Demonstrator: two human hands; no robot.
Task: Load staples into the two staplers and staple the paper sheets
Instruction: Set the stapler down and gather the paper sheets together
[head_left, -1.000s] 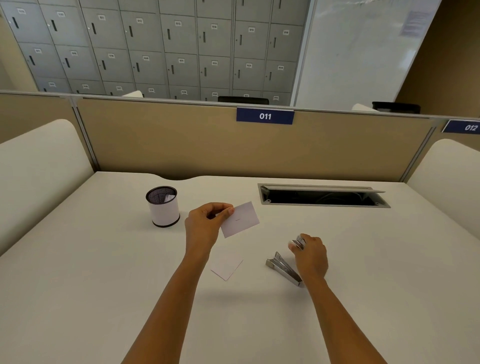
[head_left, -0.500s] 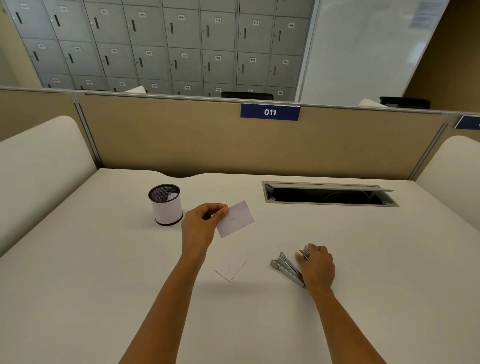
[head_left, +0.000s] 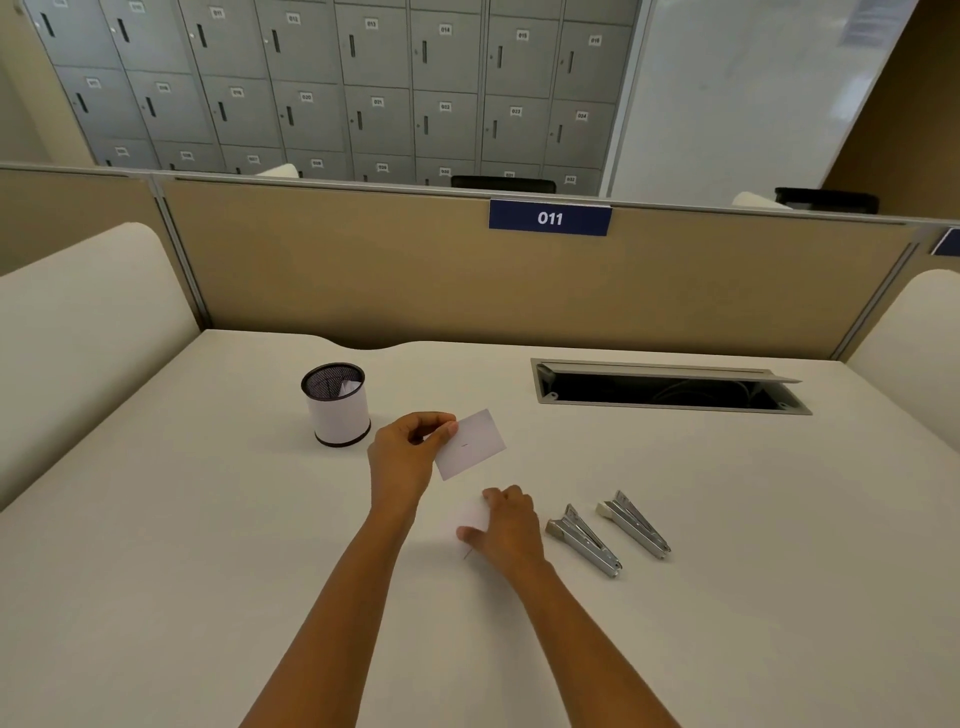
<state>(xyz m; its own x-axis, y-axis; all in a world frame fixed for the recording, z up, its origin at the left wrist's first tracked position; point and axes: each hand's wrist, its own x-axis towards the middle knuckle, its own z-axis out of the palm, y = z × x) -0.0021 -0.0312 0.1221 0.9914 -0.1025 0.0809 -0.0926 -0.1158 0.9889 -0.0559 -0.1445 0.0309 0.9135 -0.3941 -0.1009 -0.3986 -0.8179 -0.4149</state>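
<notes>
**Q.** What objects appear, and of what make?

**A.** Two staplers, both slim wedges of bright metal: one (head_left: 583, 540) nearer the hands, the other (head_left: 635, 524) just beside it on the right (they lie parallel, apart, on the smooth white desk (head_left: 727, 597)). Two small rectangular paper sheets, matte white. One round black mesh cup (head_left: 336, 404) with a white wrap, standing upright at the far left.

**Q.** Where are the sheets, and how do the hands stand?

**A.** The left hand (head_left: 405, 457) pinches the upper sheet (head_left: 471, 442) by its left edge, thumb and fingers closed on it, lifted off the desk; a short dark mark shows near its centre. The right hand (head_left: 506, 525) rests on the lower sheet (head_left: 472, 515), which lies flat; fingers together, pressing its edge, though whether they grip it I cannot tell.
</notes>
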